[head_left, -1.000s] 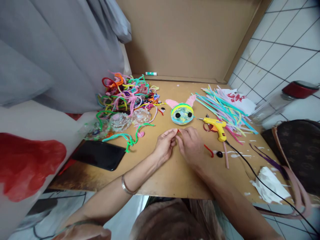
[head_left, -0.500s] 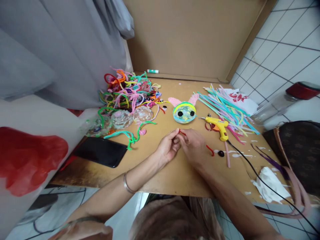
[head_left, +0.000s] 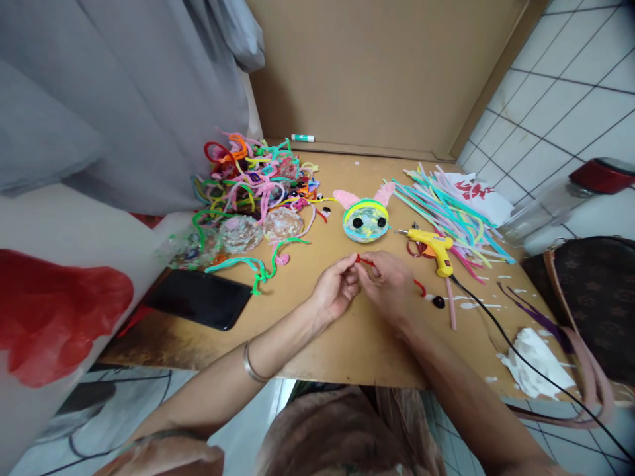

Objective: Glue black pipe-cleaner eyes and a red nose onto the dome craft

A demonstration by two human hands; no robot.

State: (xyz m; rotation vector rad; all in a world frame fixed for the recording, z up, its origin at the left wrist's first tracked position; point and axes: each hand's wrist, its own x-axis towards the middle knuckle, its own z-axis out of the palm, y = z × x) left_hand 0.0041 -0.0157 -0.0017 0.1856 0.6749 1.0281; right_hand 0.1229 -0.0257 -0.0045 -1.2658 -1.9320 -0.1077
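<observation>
A short red pipe cleaner (head_left: 366, 262) runs between my two hands, low over the front middle of the table. My left hand (head_left: 336, 289) pinches one end between thumb and forefinger, its other fingers curled. My right hand (head_left: 389, 284) grips the same piece from the right, fingertips close to the left ones. Just beyond them sits a round animal face (head_left: 366, 230) with pink ears, a yellow-green band and two black eyes. To the right of my right hand lie another red pipe cleaner piece (head_left: 420, 288) and a black bead-like piece (head_left: 438, 302).
A yellow glue gun (head_left: 430, 246) lies at right, its black cord trailing to the front right. Behind it spread straight pipe cleaners (head_left: 446, 205). On the left are a tangled craft heap (head_left: 258, 178) and a phone (head_left: 201, 299). Crumpled tissue (head_left: 536, 363) and a brown bag (head_left: 585, 297) stand right.
My right hand has turned slightly and shifted a little, so more of the red pipe cleaner shows between the hands. My left hand stays nearly in place, still pinching.
</observation>
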